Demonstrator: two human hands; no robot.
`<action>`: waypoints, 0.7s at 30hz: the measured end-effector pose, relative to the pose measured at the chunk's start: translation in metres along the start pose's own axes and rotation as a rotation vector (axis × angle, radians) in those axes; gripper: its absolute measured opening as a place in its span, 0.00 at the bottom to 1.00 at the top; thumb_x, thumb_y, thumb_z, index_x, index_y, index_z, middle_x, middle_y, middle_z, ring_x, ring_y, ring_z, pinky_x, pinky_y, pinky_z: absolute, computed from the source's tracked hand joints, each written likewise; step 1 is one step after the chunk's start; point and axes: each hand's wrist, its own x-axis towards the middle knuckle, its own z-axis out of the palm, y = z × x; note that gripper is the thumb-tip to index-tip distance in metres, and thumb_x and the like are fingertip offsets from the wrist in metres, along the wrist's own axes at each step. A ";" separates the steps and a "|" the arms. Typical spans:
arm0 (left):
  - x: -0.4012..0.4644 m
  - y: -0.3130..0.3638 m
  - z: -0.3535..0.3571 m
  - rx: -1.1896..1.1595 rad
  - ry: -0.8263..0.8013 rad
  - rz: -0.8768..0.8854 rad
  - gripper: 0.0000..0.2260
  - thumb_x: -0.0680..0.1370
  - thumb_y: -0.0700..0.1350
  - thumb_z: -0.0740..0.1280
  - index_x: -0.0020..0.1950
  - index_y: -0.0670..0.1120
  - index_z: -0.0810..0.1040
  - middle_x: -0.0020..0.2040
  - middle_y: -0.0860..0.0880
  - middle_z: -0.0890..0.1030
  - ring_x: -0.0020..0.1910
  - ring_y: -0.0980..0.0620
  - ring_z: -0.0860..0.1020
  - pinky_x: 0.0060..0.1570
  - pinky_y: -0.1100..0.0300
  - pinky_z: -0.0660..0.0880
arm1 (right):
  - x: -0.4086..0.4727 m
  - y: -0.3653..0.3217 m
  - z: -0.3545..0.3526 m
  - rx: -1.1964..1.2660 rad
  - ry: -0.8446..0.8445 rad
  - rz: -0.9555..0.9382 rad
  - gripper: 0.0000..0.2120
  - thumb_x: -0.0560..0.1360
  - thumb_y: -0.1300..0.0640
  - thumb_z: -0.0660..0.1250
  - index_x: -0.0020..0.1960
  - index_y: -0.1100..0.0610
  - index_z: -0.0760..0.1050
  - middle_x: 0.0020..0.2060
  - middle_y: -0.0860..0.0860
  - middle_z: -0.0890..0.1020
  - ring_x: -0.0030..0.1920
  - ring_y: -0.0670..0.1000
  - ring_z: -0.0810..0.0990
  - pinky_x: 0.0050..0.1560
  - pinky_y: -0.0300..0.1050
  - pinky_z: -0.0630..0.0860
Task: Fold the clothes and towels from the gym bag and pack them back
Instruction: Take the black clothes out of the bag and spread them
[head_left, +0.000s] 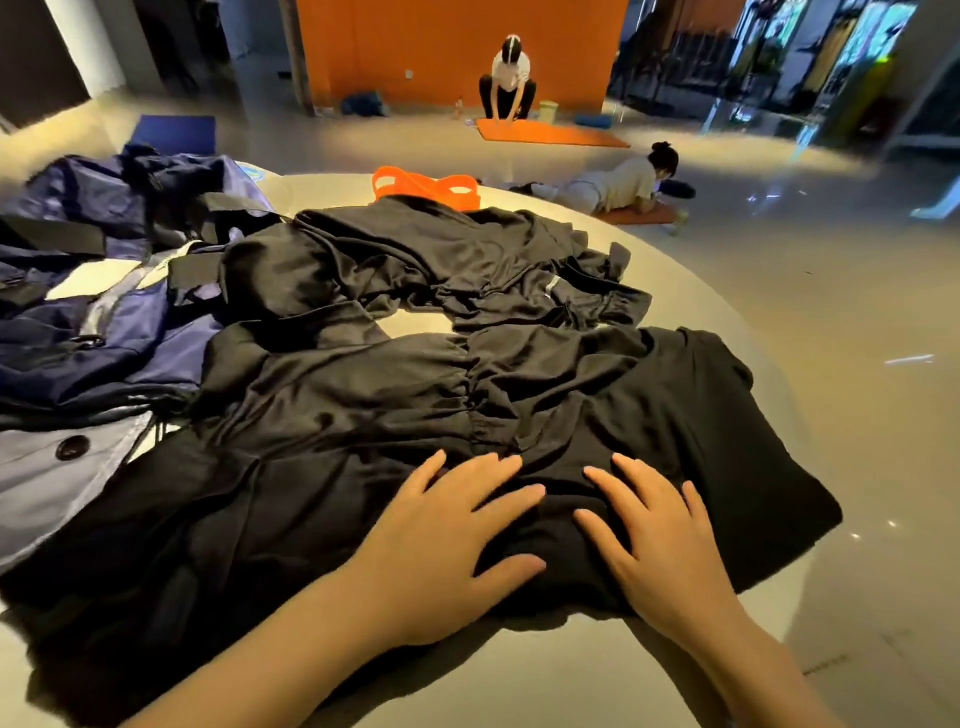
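Both hands flat, fingers spread: left hand (457, 540) and right hand (660, 540) pressing black garment (701, 447) at table (545, 670) near edge, more black clothes (415, 270) behind it, bag (104, 249), probably the gym one, left.

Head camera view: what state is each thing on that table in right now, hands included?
Left hand: open, flat on the black garment.
Right hand: open, flat on the same garment.
Black garment: spread out near the table edge, wrinkled, not yet folded.
Black shorts: crumpled, unfolded.
Gym bag: open, slumped.
Orange item: behind the clothes, partly hidden.
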 end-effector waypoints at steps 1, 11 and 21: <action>0.000 0.002 0.011 0.014 -0.032 0.005 0.31 0.74 0.69 0.38 0.77 0.62 0.53 0.77 0.62 0.48 0.75 0.63 0.41 0.76 0.50 0.43 | -0.002 -0.003 0.002 -0.008 0.029 0.007 0.41 0.71 0.28 0.30 0.72 0.42 0.65 0.72 0.45 0.66 0.73 0.48 0.61 0.74 0.56 0.50; -0.008 -0.023 0.021 0.009 0.097 0.103 0.22 0.81 0.65 0.48 0.66 0.61 0.74 0.70 0.61 0.70 0.72 0.60 0.64 0.70 0.50 0.60 | -0.020 0.015 -0.006 0.095 0.061 -0.008 0.37 0.72 0.29 0.41 0.71 0.46 0.68 0.71 0.44 0.68 0.72 0.47 0.64 0.72 0.44 0.53; -0.004 -0.031 0.033 -0.124 0.278 0.223 0.18 0.81 0.60 0.53 0.61 0.60 0.79 0.65 0.62 0.75 0.69 0.60 0.69 0.68 0.54 0.63 | 0.006 0.099 -0.043 0.056 0.213 0.493 0.23 0.75 0.44 0.66 0.65 0.55 0.73 0.58 0.55 0.78 0.56 0.57 0.77 0.55 0.53 0.74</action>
